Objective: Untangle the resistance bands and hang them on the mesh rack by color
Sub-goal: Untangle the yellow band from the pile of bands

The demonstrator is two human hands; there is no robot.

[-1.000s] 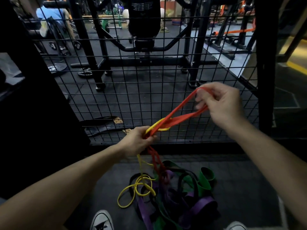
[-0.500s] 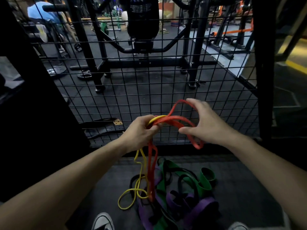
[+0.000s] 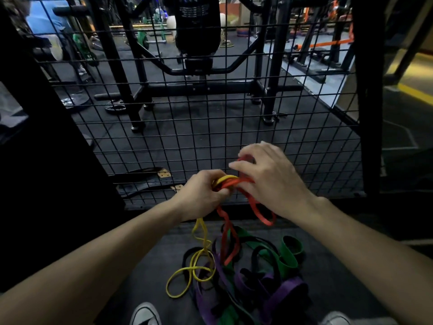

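My left hand point(image 3: 202, 194) grips a knot of the red band point(image 3: 228, 242) and the yellow band point(image 3: 199, 259) at mid-height in front of the black mesh rack point(image 3: 210, 127). My right hand point(image 3: 269, 181) is close beside it, fingers curled on the red band's upper loop; another red loop hangs below that hand. Both bands trail down to the floor pile, where green bands point(image 3: 288, 256), purple bands point(image 3: 283, 294) and black ones lie tangled.
A thick black post point(image 3: 365, 95) frames the rack on the right and a dark panel point(image 3: 46, 165) stands at the left. My white shoes point(image 3: 145, 315) are at the bottom edge. Gym machines and a person in blue are beyond the mesh.
My right hand has come down and left from a stretched-out pull to right beside my left hand, so the red band went slack and now hangs in loops.
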